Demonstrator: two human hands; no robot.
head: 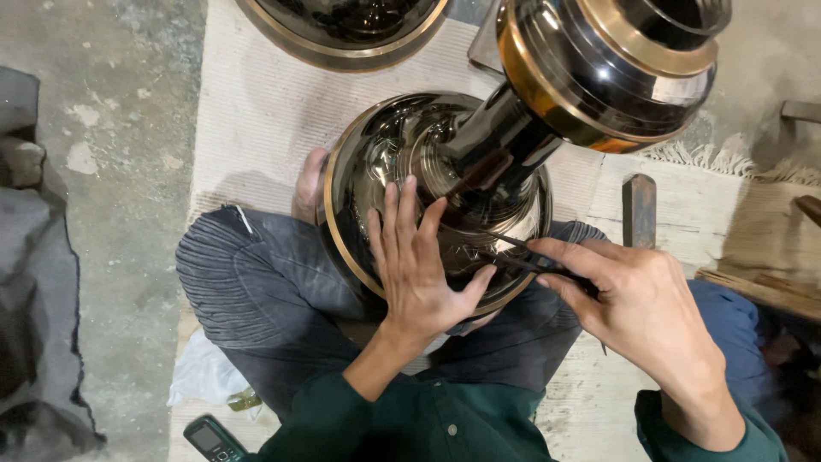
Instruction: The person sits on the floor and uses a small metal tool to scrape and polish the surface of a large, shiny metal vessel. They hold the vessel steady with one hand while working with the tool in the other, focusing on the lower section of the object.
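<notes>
vase (410, 162) under left hand (419, 265)

A seated person in a dark green shirt and grey trousers, both hands bare.

The left hand (419, 274) and right hand (637, 312) wear no gloves, rings or watch. Both sleeves (329, 419) are dark green cloth; the left one is pushed up the forearm and ends in a soft bunched edge, while the right one reaches the wrist. The shirt front has a buttoned placket with a small dark button (451, 430). The trousers (248, 282) are dark grey with fine ribbed creases over the knee. One bare foot (310, 184) shows beyond the knee.
</notes>
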